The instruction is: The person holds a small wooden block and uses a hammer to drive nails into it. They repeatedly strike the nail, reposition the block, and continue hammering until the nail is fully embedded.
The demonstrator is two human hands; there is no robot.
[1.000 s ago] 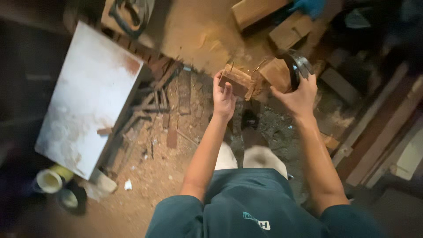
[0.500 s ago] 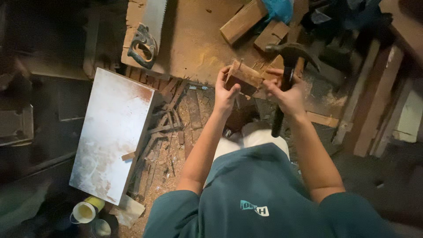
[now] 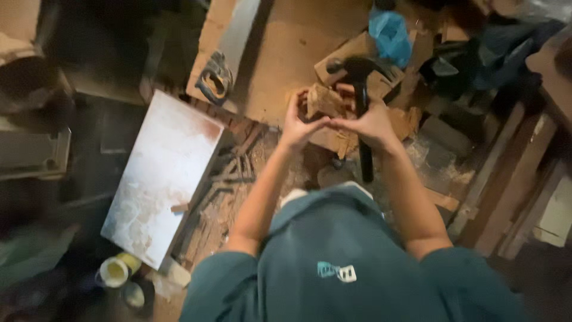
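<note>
Your right hand [image 3: 370, 125] grips a claw hammer [image 3: 360, 101] upright, fingertips meeting your left hand [image 3: 296, 122], which pinches a splintered wood block [image 3: 325, 101]. Below: sawdust-strewn plywood [image 3: 286, 65] with a handsaw [image 3: 223, 59]; white board [image 3: 164, 173], paint tins [image 3: 116, 273] on cluttered floor.

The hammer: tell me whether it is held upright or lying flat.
Upright: the right hand grips the hammer mid-handle, head above, handle end below.

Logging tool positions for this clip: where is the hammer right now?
In the head view, the hammer is upright in the right hand, right of centre, beside the wood piece at the left hand, below the blue bag.
</note>
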